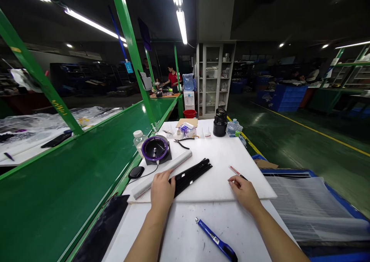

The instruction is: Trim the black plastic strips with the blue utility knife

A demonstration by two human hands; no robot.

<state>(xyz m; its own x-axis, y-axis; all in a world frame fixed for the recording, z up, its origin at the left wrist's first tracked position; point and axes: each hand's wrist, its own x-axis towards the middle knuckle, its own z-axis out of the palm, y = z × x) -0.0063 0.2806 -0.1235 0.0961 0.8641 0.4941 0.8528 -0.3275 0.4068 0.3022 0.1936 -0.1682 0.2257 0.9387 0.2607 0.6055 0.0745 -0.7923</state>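
Observation:
My left hand (pixel 162 186) is closed over the near left side of a bundle of thin, glossy black strips (pixel 192 174), its fingertips close to a long silvery-clear tube (pixel 180 160). The strips lie slanted on a white foam board (pixel 222 154). My right hand (pixel 244 192) hovers over the board's right part, thumb and fingers pinched together. Whatever is between them is too small to make out. Just beyond its knuckles is a slim red-and-white pen-like tool (pixel 236 171) with a dark end. A blue utility knife (pixel 215 237) lies on the white tabletop nearer to me.
Around the board's far left are a purple-rimmed black round device (pixel 155 149), a jar (pixel 138 138) and black-handled pliers (pixel 185 142). A black canister (pixel 220 123) stands at the back. Left runs a green conveyor (pixel 86 177); right, a blue-edged bin (pixel 312 173). A person (pixel 173 76) works far off.

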